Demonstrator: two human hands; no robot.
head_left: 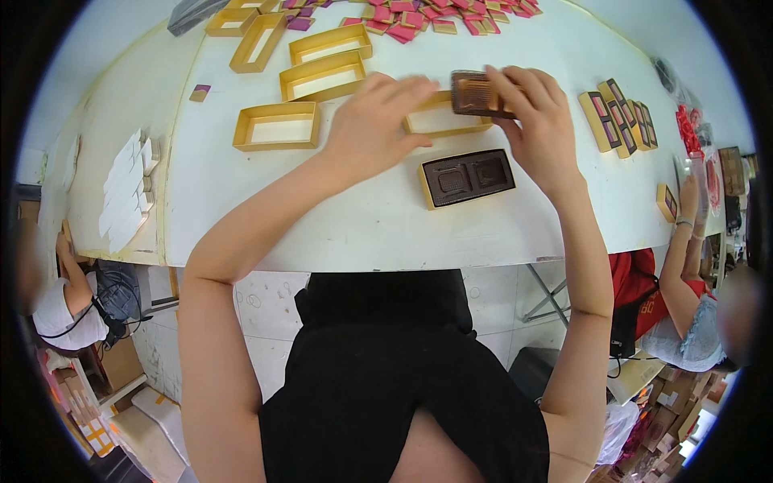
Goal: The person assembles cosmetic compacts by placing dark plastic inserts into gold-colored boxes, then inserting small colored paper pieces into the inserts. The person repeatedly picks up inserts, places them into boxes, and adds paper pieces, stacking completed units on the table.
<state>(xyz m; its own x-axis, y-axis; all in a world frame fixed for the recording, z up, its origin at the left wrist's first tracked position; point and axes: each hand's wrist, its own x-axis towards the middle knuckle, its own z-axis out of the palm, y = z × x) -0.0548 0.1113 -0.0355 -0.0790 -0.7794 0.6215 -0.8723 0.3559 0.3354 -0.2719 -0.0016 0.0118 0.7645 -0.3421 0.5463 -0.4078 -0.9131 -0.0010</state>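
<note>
Hands working at far centre of counter [241, 217]; right hand [538, 121] is pinching brown plastic insert tray [477, 92] by its edge, above gold box [441, 119]; left hand [372, 121] is resting fingers on that box, not clasping; tray likely light, thin, flexing; edge grip is suiting it.

You are holding a brown plastic insert tray [477, 93] just above an empty gold box [444, 119]. Nearest you from that box, a gold box with a brown insert [467, 177] is lying. To its left, more empty gold boxes [277, 125] are sitting; beyond it, small pink packets [419, 18] are piling; to its right, lidded gold boxes [618, 114] are lying.
</note>
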